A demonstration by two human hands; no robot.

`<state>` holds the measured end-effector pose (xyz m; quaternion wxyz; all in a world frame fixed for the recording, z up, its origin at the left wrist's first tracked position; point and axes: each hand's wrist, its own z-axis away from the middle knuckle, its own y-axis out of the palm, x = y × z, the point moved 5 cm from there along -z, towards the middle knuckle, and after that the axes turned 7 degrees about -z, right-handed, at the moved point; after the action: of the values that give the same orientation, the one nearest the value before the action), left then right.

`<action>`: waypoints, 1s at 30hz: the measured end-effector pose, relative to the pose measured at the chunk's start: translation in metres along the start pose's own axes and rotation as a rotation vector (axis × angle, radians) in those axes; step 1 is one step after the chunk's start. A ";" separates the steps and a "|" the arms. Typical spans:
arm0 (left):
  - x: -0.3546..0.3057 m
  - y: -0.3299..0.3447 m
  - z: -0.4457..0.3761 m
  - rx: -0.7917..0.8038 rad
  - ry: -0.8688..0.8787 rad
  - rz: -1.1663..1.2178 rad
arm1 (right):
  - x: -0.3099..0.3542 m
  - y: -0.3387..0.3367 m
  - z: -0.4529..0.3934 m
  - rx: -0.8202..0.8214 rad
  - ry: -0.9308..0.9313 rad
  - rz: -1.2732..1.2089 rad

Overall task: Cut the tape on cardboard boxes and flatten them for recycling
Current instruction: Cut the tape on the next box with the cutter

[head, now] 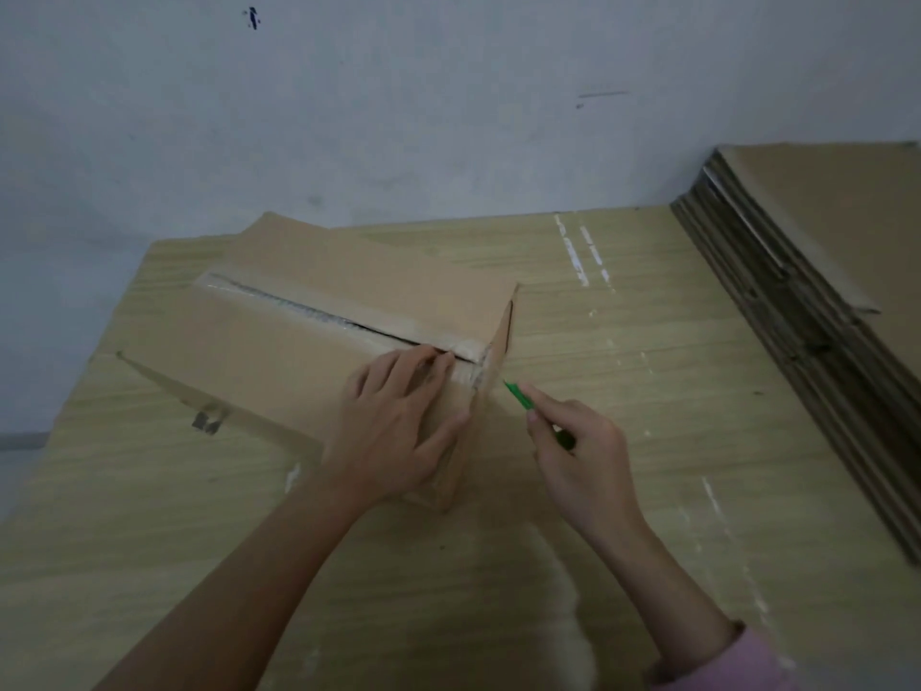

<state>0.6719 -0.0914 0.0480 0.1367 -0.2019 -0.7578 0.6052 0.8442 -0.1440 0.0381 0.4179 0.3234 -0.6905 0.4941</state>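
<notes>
The box [319,336] lies on the desk [623,391]. The left hand [398,421] presses flat by its slit seam; the right hand [578,456] grips a green cutter [523,399] just off the box's near corner, with bare desk between it and the flattened stack [817,291].

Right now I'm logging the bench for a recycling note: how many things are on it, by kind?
Box still standing, tape slit along its top: 1
Stack of flattened boxes, sheets too tight to count: 1
Green cutter, held in the right hand: 1
Total: 3
The left hand rests on the box.
</notes>
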 end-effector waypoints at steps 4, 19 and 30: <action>-0.002 0.004 0.001 0.045 -0.026 -0.015 | 0.001 0.003 0.001 -0.031 -0.082 0.100; -0.002 0.002 -0.002 0.106 -0.034 0.001 | 0.001 0.009 -0.009 0.002 -0.202 0.243; 0.000 0.009 -0.001 0.207 -0.053 -0.056 | 0.013 0.007 -0.031 0.035 -0.363 0.439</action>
<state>0.6743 -0.0885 0.0392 0.1536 -0.1491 -0.7000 0.6813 0.8404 -0.1132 0.0523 0.1646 0.2564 -0.7990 0.5184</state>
